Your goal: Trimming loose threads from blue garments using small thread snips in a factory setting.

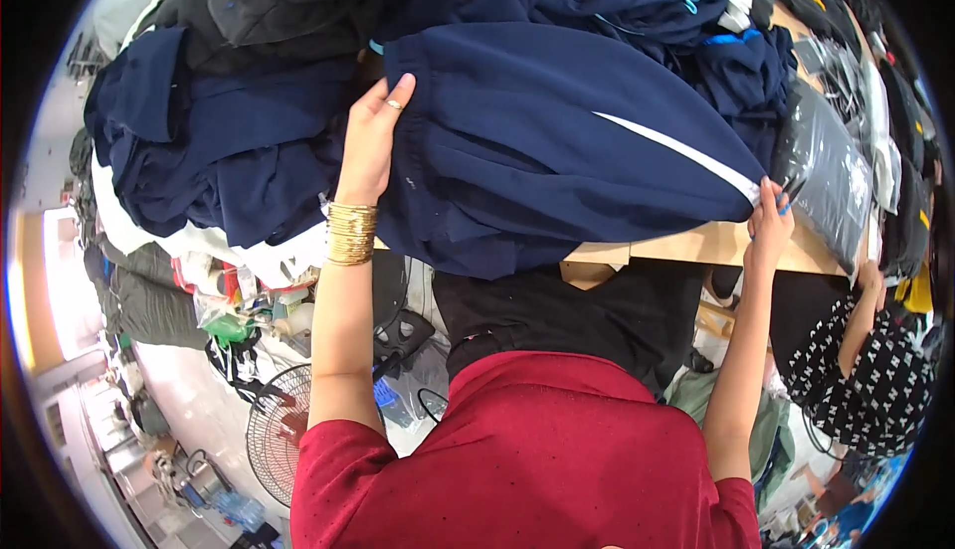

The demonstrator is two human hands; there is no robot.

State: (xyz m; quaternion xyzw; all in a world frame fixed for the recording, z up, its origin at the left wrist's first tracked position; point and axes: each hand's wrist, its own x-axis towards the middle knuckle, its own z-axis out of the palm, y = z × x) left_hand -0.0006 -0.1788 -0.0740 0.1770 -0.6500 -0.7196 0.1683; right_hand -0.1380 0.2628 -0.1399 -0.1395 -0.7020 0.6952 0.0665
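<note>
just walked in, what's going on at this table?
A person in a red top is handling a navy garment with a white stripe, spread over the edge of a wooden table. The left hand, with gold bangles on the wrist, lies flat on the garment's left side; the right hand pinches its right end at the table edge. Piles of dark clothes surround it, with bagged garments to the right. Another person in a patterned top stands at the right.

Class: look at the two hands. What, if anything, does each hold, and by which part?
Right hand pinches the navy fabric garment at its white-striped end; left hand lies flat on its other end.
</note>
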